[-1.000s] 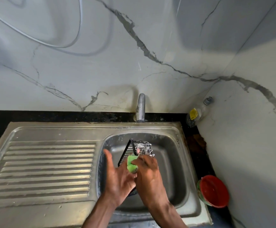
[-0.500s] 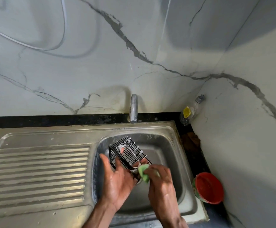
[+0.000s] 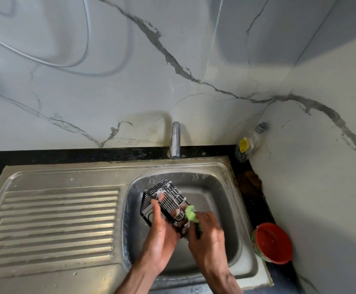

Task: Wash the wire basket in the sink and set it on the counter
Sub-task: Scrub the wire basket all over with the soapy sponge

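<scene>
Black wire basket (image 3: pixel 164 203) tilts over the sink (image 3: pixel 232 187); my left hand (image 3: pixel 162 236) grips it, fingers curled round; right hand (image 3: pixel 206 230) pinches the sponge (image 3: pixel 191 213); I'd scrub along each wire, turning slowly.

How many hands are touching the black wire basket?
2. The left hand holds the wire basket from below, over the sink; the right hand scrubs its near end with a green sponge.

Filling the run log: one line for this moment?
stage: scrubbing | left hand: holds basket over sink | right hand: rubs sponge on basket | tap: off
</scene>
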`<action>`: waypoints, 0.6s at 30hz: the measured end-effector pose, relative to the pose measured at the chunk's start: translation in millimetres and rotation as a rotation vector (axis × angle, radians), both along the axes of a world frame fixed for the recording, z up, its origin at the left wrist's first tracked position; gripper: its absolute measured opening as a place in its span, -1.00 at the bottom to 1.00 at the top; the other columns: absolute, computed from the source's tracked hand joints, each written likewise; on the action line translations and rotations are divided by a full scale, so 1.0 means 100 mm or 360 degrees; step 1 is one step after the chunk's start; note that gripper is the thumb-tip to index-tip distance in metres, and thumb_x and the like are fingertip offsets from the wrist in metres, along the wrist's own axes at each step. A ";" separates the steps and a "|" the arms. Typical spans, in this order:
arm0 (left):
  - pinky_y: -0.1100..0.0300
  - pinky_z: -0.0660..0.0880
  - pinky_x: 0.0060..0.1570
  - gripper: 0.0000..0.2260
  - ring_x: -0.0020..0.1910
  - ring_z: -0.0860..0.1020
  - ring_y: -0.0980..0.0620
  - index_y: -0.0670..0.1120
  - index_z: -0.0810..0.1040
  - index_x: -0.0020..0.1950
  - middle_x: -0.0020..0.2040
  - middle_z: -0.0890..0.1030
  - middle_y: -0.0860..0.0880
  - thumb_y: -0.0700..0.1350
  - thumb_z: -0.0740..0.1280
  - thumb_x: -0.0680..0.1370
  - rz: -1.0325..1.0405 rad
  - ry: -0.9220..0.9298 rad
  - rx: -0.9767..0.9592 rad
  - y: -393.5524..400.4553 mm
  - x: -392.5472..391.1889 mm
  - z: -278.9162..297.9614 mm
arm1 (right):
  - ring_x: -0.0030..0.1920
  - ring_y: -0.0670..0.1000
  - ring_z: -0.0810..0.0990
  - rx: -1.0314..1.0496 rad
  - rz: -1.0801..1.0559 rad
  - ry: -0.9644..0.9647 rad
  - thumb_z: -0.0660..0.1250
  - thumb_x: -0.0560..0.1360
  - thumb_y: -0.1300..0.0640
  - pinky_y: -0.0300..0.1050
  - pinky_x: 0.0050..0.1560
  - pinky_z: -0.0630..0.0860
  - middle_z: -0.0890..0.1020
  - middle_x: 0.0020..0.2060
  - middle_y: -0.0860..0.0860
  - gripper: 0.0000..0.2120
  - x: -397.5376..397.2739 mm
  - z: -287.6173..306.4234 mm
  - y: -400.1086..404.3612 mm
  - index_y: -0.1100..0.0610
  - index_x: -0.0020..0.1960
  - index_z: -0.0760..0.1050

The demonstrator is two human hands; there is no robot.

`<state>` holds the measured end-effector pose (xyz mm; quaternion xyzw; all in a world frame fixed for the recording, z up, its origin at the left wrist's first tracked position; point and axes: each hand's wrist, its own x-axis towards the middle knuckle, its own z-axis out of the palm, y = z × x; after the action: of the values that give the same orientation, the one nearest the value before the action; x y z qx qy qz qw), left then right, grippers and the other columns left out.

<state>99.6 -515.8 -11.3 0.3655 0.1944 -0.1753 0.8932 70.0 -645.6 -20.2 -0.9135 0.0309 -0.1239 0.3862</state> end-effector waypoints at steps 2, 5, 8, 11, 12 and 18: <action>-0.22 0.47 0.30 -0.56 0.24 0.62 -0.28 0.24 0.35 0.51 0.31 0.62 -0.29 0.25 0.12 0.64 -0.0051 -0.0014 0.0009 -0.03 0.00 0.05 | -0.26 -0.11 0.62 0.0022 -0.0185 0.0011 0.48 0.41 0.31 -0.37 -0.20 0.50 0.62 -0.14 -0.07 -0.77 0.08 0.00 -0.07 0.04 -0.01 0.65; -0.11 0.62 0.07 -0.68 0.13 0.66 -0.21 0.14 0.36 0.44 0.27 0.65 -0.27 0.13 0.16 0.70 -0.0093 0.0007 0.0072 -0.07 0.01 0.05 | -0.24 -0.09 0.66 0.0197 -0.0404 0.0146 0.48 0.47 0.18 -0.13 -0.16 0.59 0.67 -0.21 -0.10 -0.92 0.12 0.00 -0.09 0.04 -0.05 0.64; -0.05 0.58 0.00 -0.69 0.05 0.62 -0.15 -0.10 0.42 0.27 0.19 0.64 -0.27 0.11 0.25 0.67 -0.0074 0.0070 0.0228 -0.06 0.02 0.02 | -0.23 -0.12 0.65 0.0264 -0.0352 0.0330 0.45 0.51 0.07 -0.11 -0.14 0.59 0.69 -0.24 -0.12 -0.95 0.08 -0.02 -0.07 0.00 -0.03 0.64; 0.05 0.53 0.06 -0.73 0.02 0.68 -0.04 -0.13 0.48 0.24 0.14 0.69 -0.21 0.04 0.28 0.67 0.0068 0.0140 0.0218 0.00 0.05 -0.06 | -0.20 -0.12 0.66 0.0296 -0.0199 0.0482 0.43 0.50 0.08 -0.07 -0.10 0.61 0.70 -0.21 -0.11 -0.90 -0.01 -0.09 -0.04 -0.01 0.02 0.65; 0.05 0.52 0.12 -0.75 0.09 0.69 -0.06 -0.13 0.50 0.22 0.17 0.68 -0.23 0.03 0.27 0.68 0.0103 0.0166 0.0195 0.01 0.06 -0.10 | -0.19 -0.11 0.66 0.0315 -0.0157 0.0525 0.42 0.49 0.08 -0.04 -0.09 0.63 0.69 -0.20 -0.11 -0.89 -0.05 -0.12 -0.02 0.00 0.02 0.65; -0.02 0.50 0.21 -0.74 0.18 0.67 -0.16 -0.09 0.49 -0.08 0.06 0.71 -0.20 0.06 0.22 0.68 0.0201 0.0235 0.0025 0.02 0.04 -0.13 | -0.17 -0.07 0.65 0.0348 -0.0143 0.0479 0.43 0.46 0.14 -0.13 -0.07 0.59 0.65 -0.14 -0.12 -0.80 -0.22 -0.11 0.08 -0.01 0.07 0.66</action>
<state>103.9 -513.5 -24.6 0.3457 0.2838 -0.1436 0.8828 48.4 -637.4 -31.1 -0.8721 0.1423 0.0012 0.4682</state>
